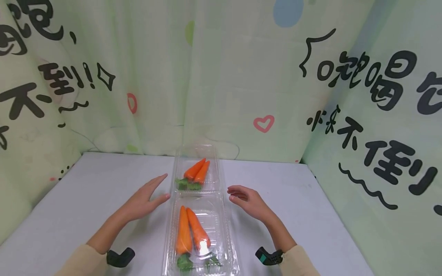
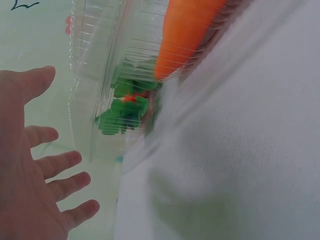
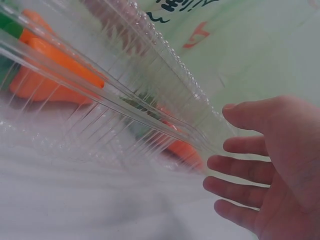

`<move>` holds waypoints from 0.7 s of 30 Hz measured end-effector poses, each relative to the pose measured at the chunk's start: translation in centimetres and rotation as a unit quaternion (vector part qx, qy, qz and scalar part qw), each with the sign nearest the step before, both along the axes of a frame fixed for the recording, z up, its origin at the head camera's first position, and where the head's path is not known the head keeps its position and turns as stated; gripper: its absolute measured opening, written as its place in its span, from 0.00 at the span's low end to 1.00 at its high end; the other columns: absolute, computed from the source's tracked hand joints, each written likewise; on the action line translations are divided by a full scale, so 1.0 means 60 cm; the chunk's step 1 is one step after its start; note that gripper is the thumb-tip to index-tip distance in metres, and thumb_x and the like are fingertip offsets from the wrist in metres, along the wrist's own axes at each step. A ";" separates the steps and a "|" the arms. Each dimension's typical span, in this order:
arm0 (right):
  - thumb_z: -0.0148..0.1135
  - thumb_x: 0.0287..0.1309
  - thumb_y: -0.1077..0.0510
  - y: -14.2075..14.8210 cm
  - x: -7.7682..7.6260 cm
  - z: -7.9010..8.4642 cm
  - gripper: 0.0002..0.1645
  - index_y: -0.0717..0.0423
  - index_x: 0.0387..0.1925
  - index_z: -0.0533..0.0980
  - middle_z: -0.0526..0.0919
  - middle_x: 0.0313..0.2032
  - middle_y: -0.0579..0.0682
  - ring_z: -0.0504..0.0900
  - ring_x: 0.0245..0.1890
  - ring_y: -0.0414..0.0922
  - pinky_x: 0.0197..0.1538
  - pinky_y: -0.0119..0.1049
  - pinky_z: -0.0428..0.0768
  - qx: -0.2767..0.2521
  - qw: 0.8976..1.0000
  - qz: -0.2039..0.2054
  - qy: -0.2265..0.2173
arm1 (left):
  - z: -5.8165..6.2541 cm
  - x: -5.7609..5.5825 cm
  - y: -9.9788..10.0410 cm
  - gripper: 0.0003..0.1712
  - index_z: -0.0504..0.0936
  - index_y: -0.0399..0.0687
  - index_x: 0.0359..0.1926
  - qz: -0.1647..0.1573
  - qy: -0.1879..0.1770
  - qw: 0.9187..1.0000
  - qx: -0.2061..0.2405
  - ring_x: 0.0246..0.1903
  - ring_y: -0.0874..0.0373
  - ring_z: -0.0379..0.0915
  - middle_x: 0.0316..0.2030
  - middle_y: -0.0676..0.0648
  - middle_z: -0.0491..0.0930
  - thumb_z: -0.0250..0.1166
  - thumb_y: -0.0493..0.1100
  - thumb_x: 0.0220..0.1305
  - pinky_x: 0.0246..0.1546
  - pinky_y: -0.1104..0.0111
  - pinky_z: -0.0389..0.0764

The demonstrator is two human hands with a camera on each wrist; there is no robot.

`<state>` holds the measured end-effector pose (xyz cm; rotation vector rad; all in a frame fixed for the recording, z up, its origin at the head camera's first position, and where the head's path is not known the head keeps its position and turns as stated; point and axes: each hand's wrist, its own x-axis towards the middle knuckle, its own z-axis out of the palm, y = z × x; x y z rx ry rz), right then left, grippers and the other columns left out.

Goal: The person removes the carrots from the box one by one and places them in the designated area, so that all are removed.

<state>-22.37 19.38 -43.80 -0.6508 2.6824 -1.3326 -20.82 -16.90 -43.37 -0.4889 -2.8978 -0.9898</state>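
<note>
Two clear plastic boxes stand in line at the middle of the table, a near box [image 1: 226, 230] and a far box [image 1: 215, 168]. Inside the near one lie two orange carrots [image 1: 184, 232] with green tops, tips pointing away. The far box holds two smaller-looking carrots [image 1: 195, 170], green tops [image 1: 188, 186] toward me. My left hand [image 1: 146, 197] hovers left of where the boxes meet, fingers extended, holding nothing. Across from it, my right hand [image 1: 250, 201] is held right of the boxes with its palm inward, fingers slightly bent and holding nothing. Both hands are apart from the plastic.
The boxes stand on a white table [image 1: 283, 184]. A pale green curtain [image 1: 228, 76] with black characters and hearts rises behind the table and along both sides. Dark bands, a left one [image 1: 120, 258] and a right one [image 1: 269, 256], sit at the wrists.
</note>
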 end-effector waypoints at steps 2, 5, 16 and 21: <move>0.59 0.65 0.54 -0.001 0.000 -0.001 0.24 0.61 0.60 0.72 0.81 0.55 0.57 0.80 0.56 0.53 0.58 0.48 0.79 -0.003 1.000 0.000 -0.004 | -0.001 0.000 0.001 0.42 0.56 0.47 0.74 0.003 -0.005 1.000 0.001 0.69 0.35 0.56 0.71 0.36 0.59 0.56 0.62 0.66 0.62 0.36 0.63; 0.59 0.65 0.54 -0.002 0.000 -0.003 0.25 0.60 0.60 0.72 0.81 0.55 0.57 0.80 0.56 0.53 0.58 0.47 0.79 -0.010 1.000 0.001 -0.010 | -0.003 0.000 0.002 0.43 0.56 0.48 0.74 0.005 -0.012 1.000 0.002 0.69 0.36 0.56 0.72 0.37 0.58 0.56 0.63 0.66 0.63 0.36 0.63; 0.59 0.65 0.53 -0.007 -0.006 -0.008 0.25 0.60 0.60 0.72 0.81 0.54 0.57 0.80 0.55 0.52 0.57 0.47 0.80 -0.016 1.000 0.001 -0.016 | -0.009 -0.002 0.006 0.43 0.56 0.50 0.74 0.000 -0.022 1.000 0.018 0.69 0.36 0.57 0.71 0.37 0.59 0.56 0.64 0.66 0.62 0.36 0.64; 0.59 0.65 0.55 -0.009 -0.006 -0.013 0.25 0.61 0.60 0.72 0.81 0.55 0.59 0.80 0.55 0.54 0.57 0.49 0.79 -0.026 0.999 -0.001 -0.024 | -0.012 0.000 0.008 0.42 0.56 0.50 0.74 -0.003 -0.030 0.999 0.028 0.69 0.36 0.57 0.71 0.37 0.60 0.56 0.63 0.66 0.62 0.36 0.64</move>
